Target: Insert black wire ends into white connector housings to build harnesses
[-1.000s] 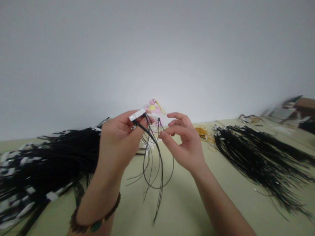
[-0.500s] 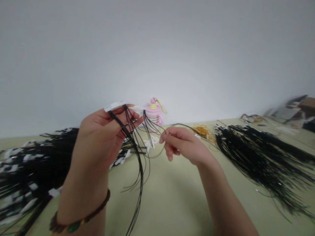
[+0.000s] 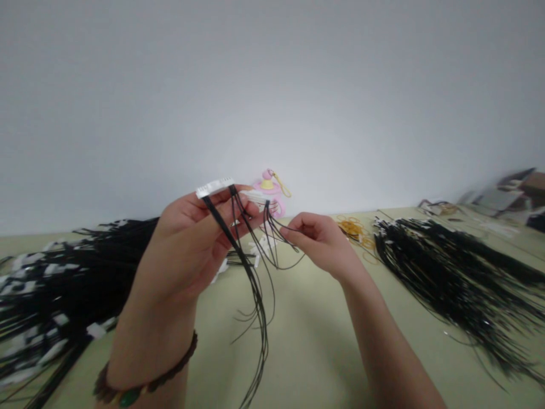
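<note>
We are bringing a black wire (image 3: 283, 237) back toward the white connector (image 3: 215, 188), our right hand (image 3: 319, 241) pinching it between fingertips while our left hand (image 3: 187, 244) grasps the connector.

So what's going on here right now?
A person is working with bare hands. The left hand holds a white connector with black wires hanging from it, and the right hand pinches some of those wires. Large wire bundles lie on the table at left and right, with rubber bands nearby.
</note>
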`<state>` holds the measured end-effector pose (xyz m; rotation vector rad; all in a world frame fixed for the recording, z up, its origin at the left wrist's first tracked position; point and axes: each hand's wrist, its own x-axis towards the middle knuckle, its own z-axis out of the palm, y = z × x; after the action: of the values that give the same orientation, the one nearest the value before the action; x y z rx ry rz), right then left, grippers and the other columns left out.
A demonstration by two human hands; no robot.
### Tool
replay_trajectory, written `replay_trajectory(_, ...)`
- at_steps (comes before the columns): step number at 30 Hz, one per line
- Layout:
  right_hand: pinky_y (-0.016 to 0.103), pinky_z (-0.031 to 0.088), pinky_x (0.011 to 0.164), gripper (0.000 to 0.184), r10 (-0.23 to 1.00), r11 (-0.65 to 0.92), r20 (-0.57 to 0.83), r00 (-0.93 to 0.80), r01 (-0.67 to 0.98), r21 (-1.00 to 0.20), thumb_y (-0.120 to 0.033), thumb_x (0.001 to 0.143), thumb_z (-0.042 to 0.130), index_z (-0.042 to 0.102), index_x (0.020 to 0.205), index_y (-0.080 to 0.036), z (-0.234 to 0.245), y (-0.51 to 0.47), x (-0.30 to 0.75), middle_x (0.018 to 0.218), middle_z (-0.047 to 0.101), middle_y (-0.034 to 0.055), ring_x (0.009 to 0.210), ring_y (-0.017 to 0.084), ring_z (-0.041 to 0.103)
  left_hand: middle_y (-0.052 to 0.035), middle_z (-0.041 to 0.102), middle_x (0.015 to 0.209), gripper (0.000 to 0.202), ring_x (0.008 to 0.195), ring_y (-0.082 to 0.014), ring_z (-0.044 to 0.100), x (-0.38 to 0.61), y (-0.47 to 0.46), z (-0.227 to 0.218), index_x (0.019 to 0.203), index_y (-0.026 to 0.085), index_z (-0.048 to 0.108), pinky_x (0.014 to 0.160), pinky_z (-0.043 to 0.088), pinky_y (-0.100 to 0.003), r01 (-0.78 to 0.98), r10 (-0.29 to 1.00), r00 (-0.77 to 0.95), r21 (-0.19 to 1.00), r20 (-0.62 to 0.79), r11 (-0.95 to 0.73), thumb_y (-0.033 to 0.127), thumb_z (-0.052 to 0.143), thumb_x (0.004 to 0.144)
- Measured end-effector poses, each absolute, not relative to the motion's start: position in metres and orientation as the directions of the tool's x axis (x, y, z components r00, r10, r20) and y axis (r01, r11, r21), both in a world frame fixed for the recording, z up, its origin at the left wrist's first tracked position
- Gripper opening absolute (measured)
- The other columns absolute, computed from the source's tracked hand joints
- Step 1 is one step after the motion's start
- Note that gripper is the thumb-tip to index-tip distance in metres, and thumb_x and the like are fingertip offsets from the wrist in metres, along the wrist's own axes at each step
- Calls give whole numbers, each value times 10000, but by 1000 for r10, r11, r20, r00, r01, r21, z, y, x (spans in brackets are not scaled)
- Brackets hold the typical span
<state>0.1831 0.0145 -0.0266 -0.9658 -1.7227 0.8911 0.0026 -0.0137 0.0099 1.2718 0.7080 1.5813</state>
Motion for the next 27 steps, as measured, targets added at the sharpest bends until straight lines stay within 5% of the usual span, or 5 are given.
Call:
replay_trajectory(4,182,220,412,374,805,356,258,-534,87,-930,-480,808,630,623,679,-129,-16,5,192,481,389,-79,445,30,310,-17,661,768,43,694,-177,611,0,-12,11,709,290,727,801,596,-357,-324,924,6,875,381,-359,320,749,731)
replay_trajectory(8,159,218,375,338,796,318,244,-554,39,-947,-449,812,650,665,717,-125,-13,3,199,461,415,-84,402,12,309,-19,655,764,35,706,-173,622,0,-13,11,739,268,729,746,606,-327,-364,923,-3,859,384,-359,290,755,731)
replay_trajectory(15,167,485,450,258,799,169,172,-576,-59,-984,-322,652,803,635,753,-154,-17,7,197,575,589,-55,462,47,540,-25,649,730,32,691,-135,631,1,-13,10,751,177,727,694,598,-259,-431,929,-18,835,371,-342,159,705,764)
replay_trajectory(19,183,514,505,266,756,160,158,-635,-55,-986,-242,641,807,641,831,-155,-19,8,201,598,630,-44,510,77,622,-28,647,755,12,699,-145,630,1,-12,10,769,200,732,671,597,-257,-417,923,-11,837,385,-354,210,732,763)
replay_trajectory(27,199,458,487,290,919,277,241,-314,77,-958,-252,585,823,623,768,-149,-28,18,191,581,601,-43,517,91,619,-31,632,760,64,703,-159,599,5,-15,12,700,250,732,815,605,-349,-403,928,-20,846,372,-348,195,765,702)
